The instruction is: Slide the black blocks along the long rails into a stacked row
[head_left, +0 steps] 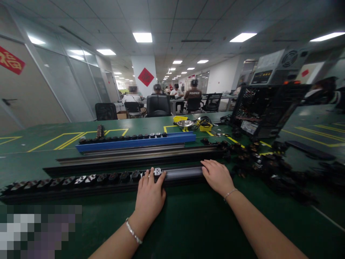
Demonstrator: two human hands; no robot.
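Observation:
A long black rail (pixel 178 182) lies across the green table in front of me, with a row of small black parts (pixel 102 177) along its left and middle. My left hand (pixel 151 196) is open, its fingers spread over the right end of that row. Between its fingertips shows a part with a silver-white top (pixel 157 172). Right of this part the rail's smooth grey channel (pixel 184 173) is bare. My right hand (pixel 219 177) rests over the rail's right end, fingers stretched forward and apart from any loose part; its palm side is hidden.
Behind lie more dark rails (pixel 134 157) and a blue rail (pixel 134 142) carrying small parts. A heap of black parts (pixel 258 162) spreads at right, below an open computer case (pixel 258 111). A metal bowl (pixel 185 123) and yellow trays (pixel 205 127) stand farther back. Several people sit beyond.

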